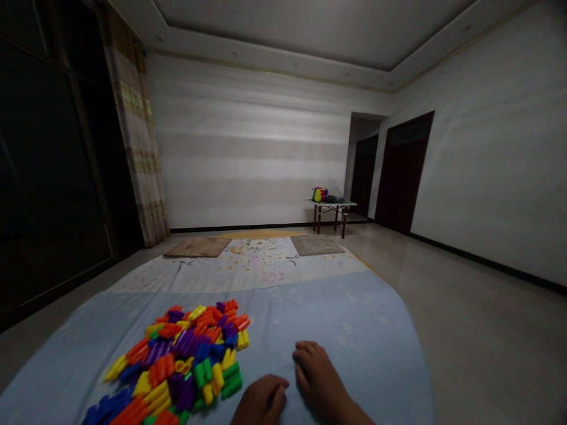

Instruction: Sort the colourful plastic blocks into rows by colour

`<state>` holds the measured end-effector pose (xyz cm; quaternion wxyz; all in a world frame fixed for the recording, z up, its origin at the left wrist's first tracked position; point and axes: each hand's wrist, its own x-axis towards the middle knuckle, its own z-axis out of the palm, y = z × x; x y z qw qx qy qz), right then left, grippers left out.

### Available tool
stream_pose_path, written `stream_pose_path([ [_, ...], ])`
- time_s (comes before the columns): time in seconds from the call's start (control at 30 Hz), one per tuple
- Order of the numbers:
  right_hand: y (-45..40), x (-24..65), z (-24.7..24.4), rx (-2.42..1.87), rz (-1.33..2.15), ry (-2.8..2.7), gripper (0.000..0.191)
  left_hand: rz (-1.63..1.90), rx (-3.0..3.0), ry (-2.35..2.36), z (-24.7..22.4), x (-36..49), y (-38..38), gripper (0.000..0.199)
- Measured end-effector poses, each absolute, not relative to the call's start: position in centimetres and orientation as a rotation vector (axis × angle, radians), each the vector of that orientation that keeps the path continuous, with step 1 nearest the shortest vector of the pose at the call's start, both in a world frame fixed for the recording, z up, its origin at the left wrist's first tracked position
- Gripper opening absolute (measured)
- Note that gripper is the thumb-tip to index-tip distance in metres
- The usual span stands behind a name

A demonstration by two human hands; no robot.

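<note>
On the light blue part of the bed sheet, my right hand [319, 381] rests palm down with its fingers stretched forward, slightly bent, and nothing visible in it. My left hand [262, 401] lies just beside it at the bottom edge, its fingers curled in and no object showing between them. The two hands are close but apart. To the left of my left hand spreads a heap of plastic building blocks [188, 345], tube-shaped pieces in orange, yellow, purple, blue and green. A green block [231, 379] is the piece nearest my left hand.
A bed with a pale blue and white floral sheet [354, 313] lies before me. Brown mat [199, 247] and grey patterned mat [316, 245] lie at its far end. Beyond stands a small table [349, 204] bearing a colourful item. Curtain [133, 130] left, dark doors [404, 171] right.
</note>
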<state>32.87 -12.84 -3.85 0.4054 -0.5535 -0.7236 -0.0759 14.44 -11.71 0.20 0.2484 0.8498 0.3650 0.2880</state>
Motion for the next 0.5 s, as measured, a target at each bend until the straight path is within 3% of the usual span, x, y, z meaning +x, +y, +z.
stream_pose_path([
  [0.5,-13.3,32.9,-2.6,-1.48,-0.118,-1.867,0.026,0.765,2.216,1.026,1.3,14.5,-12.8,0.03],
])
